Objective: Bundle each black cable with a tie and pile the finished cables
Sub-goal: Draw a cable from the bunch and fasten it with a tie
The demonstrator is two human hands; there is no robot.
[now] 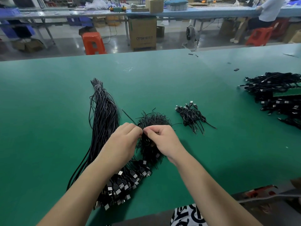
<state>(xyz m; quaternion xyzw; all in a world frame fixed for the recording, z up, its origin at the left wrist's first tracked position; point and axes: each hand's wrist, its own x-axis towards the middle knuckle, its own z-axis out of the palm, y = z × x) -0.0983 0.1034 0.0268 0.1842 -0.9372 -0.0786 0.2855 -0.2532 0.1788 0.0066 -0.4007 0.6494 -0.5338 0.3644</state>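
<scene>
On the green table (48, 111) lies a long bunch of loose black cables (104, 115), bound at its far end, with USB plugs (122, 185) fanned out near me. A heap of short black wire ties (153, 119) sits in the middle. My left hand (123, 141) and my right hand (162, 141) meet just above this heap, fingertips together, pinching a thin black tie; one end of it sticks out up-left. A coiled cable hangs under my right hand, partly hidden. A small pile of bundled cables (193, 116) lies to the right.
A large heap of bundled black cables (276, 98) fills the table's right edge. Small black scraps (236, 69) lie near the far edge. Beyond the table are orange stools (93, 43), cardboard boxes (142, 32) and a seated person (267, 12) at another bench.
</scene>
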